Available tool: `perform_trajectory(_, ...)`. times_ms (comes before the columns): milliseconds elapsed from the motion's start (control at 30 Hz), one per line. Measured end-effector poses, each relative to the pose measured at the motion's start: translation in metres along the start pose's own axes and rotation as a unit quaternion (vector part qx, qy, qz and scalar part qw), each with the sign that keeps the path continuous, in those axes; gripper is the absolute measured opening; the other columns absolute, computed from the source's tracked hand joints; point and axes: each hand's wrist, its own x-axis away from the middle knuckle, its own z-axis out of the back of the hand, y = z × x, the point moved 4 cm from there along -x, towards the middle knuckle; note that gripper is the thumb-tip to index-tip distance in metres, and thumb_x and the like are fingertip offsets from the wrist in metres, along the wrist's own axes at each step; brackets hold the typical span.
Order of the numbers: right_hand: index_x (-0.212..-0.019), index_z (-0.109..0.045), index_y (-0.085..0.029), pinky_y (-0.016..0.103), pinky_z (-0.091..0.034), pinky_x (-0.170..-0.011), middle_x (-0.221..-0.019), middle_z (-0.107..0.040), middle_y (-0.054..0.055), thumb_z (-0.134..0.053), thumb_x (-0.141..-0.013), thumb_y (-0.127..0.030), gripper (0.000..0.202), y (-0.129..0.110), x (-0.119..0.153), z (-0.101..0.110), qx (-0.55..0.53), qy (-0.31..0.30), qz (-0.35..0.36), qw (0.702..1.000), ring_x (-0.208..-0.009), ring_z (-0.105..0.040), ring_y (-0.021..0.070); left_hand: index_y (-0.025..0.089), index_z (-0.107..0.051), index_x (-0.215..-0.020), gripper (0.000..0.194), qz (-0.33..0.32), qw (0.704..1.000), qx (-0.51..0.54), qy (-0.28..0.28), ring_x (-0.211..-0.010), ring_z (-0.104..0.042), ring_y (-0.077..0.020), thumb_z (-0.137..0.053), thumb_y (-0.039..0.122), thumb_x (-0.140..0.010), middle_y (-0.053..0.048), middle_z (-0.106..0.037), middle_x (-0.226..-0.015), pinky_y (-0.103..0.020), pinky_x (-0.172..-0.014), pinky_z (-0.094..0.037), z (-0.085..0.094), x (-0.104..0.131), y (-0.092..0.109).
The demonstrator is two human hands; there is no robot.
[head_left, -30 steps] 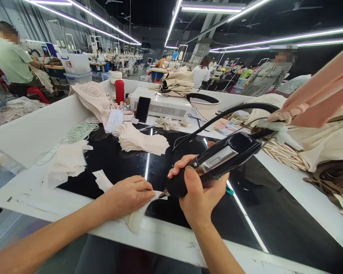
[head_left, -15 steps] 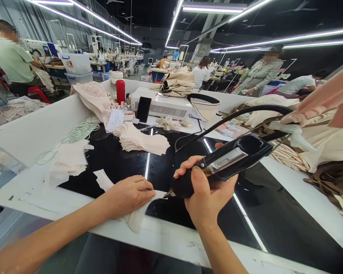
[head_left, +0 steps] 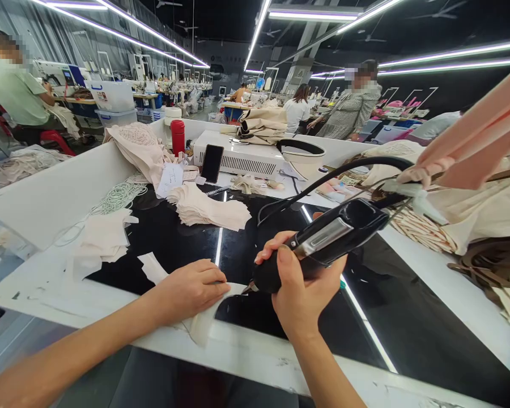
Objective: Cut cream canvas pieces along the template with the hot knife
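Your right hand (head_left: 300, 292) is gripping a black-and-silver corded tool (head_left: 323, 241), left hand (head_left: 198, 289) pinning cream fabric (head_left: 204, 327); if that's slipping, the metal tip (head_left: 250, 288) could be snagging.

A: What's the bench?
B: My white table (head_left: 272, 360), raised white panel (head_left: 59, 187) along the left, glossy black sheet (head_left: 408, 294) over the middle. Inset or laid on top, can't tell.
A: On the black?
B: Thick stack of pale pink cut fabric pieces (head_left: 210, 211). Small white fabric strip (head_left: 152, 267) nearer me.
A: On both?
B: Loose pale pink fabric pile (head_left: 104, 235) at left. Off-white curved fabric piece (head_left: 204, 327), under my left hand (head_left: 195, 290).
A: Far side?
B: Boxy white vented case (head_left: 238, 158), black rectangular phone (head_left: 212, 163) against it, red cylindrical bottle (head_left: 177, 137) left of both.
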Motion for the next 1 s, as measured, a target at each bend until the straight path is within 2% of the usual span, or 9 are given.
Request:
perform_trajectory(100,-0.107,-0.056,-0.029,0.026,-0.060,-0.052,-0.079,-0.070,-0.009,-0.074,-0.085,-0.013,0.032,-0.001,0.001,0.001,0.007,0.002,-0.001,1.000,-0.056,-0.065,0.0104,0.011,-0.067,-0.118,0.018,-0.003,0.999,-0.037,0.007,-0.106,-0.070,-0.0204,-0.051,0.013,-0.109,-0.009,-0.073,-0.109,-0.039,-0.103,-0.060,0.000,0.004,0.005)
perform_trajectory(333,-0.106,-0.055,-0.028,0.025,-0.060,-0.052,-0.080,-0.072,-0.009,-0.078,-0.083,-0.015,0.035,-0.006,0.005,0.003,-0.005,0.014,-0.009,1.000,-0.055,-0.065,0.0102,0.006,-0.060,-0.127,0.026,0.057,0.995,-0.075,-0.009,-0.112,-0.067,-0.0270,-0.050,0.002,-0.104,-0.014,-0.069,-0.120,-0.041,-0.097,-0.064,0.010,0.018,0.024)
perform_trajectory(500,-0.108,-0.055,-0.028,0.026,-0.060,-0.053,-0.079,-0.071,-0.009,-0.077,-0.083,-0.014,0.037,-0.005,0.002,0.001,-0.012,0.020,0.005,1.000,-0.054,-0.065,0.0102,0.006,-0.057,-0.131,0.031,0.076,0.995,-0.053,-0.022,-0.114,-0.066,-0.0265,-0.051,0.000,-0.102,-0.014,-0.068,-0.121,-0.041,-0.100,-0.062,0.014,0.023,0.025)
perform_trajectory(800,-0.106,-0.056,-0.029,0.024,-0.058,-0.051,-0.077,-0.071,-0.010,-0.075,-0.081,-0.011,0.037,-0.001,0.001,-0.005,-0.009,0.016,0.008,1.000,-0.054,-0.063,0.0094,0.007,-0.058,-0.127,0.030,0.119,0.992,-0.047,-0.015,-0.103,-0.069,-0.0238,-0.046,-0.003,-0.101,-0.014,-0.068,-0.118,-0.038,-0.089,-0.066,0.020,0.029,0.031)
perform_trajectory(1000,-0.108,-0.057,-0.029,0.024,-0.058,-0.050,-0.077,-0.071,-0.010,-0.075,-0.081,-0.011,0.037,-0.002,0.002,-0.004,-0.009,0.018,0.015,1.000,-0.053,-0.064,0.0091,0.010,-0.058,-0.129,0.033,0.147,0.987,-0.062,-0.017,-0.109,-0.069,-0.0238,-0.042,-0.001,-0.103,-0.013,-0.068,-0.120,-0.038,-0.096,-0.065,0.014,0.035,0.033)
